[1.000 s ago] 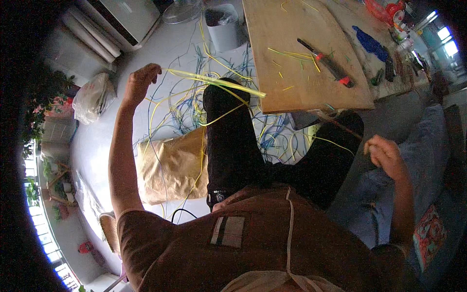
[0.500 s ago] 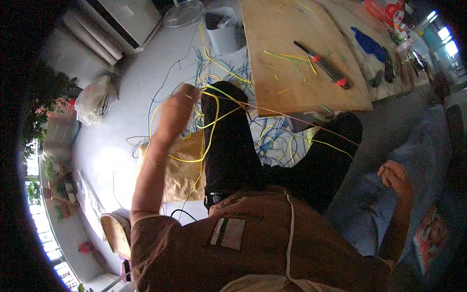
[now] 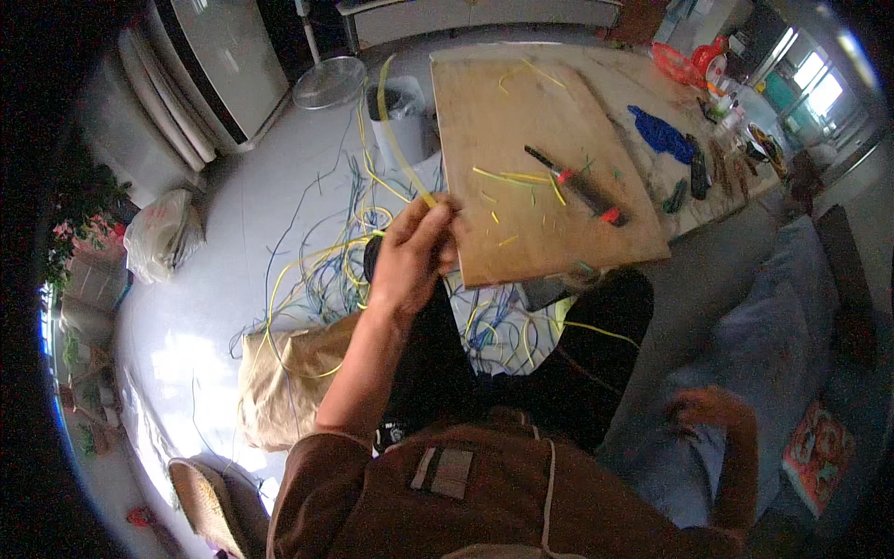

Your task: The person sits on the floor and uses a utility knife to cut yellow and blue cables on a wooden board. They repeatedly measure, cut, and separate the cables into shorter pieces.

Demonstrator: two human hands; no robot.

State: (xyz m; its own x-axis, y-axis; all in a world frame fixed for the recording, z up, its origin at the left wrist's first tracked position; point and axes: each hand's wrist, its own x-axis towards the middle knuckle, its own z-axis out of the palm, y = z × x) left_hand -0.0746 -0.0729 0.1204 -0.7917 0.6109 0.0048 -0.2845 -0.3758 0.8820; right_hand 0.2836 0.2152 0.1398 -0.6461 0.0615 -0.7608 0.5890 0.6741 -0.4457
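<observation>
My left hand is raised by the near left edge of a wooden board, closed around a yellow wire. The wire's free part curves up and away from my fingers. Low at the right, over blue fabric, my right hand has curled fingers; shadow and blur hide what may be in them. On the board lies a grey and red utility knife with a dark narrow tip, beside short yellow wire pieces. Tangled yellow, blue and green wires spread over the floor around my legs.
A white bin stands left of the board. Near my left arm sits a tan sack. A blue cloth and dark hand tools lie on the table to the right. A plastic bag rests at far left.
My left hand has moved right and towards the board, with the yellow wire now standing up from it. My right hand has shifted lower and left. The view has tilted up.
</observation>
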